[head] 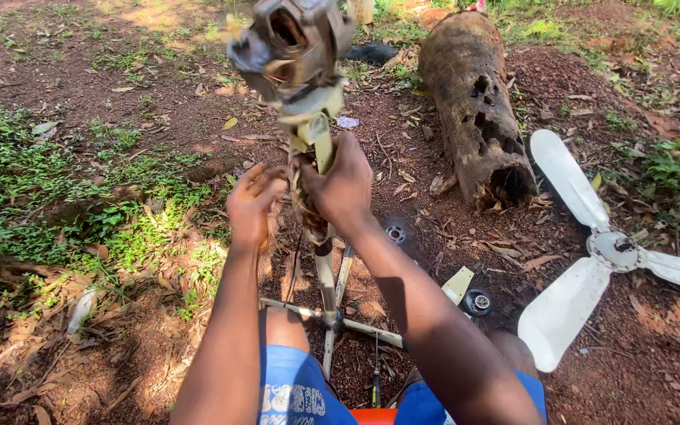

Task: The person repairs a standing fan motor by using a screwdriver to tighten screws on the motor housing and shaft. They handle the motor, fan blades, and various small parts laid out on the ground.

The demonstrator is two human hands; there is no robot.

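Head view, looking down at 2 bare arms over reddish dirt scattered with dry leaves. The right hand (345,182) is clenched around the pale upright pole of a stripped fan stand (320,157), just below its exposed motor housing (289,49). The left hand (255,203) touches the tangled wires beside the pole, fingers loosely curled; whether it grips them I cannot tell. The white 3-blade fan blade (592,252) already lies detached on the ground to the right, beside a rotted log (474,102). The motor appears still mounted. No containers are visible.
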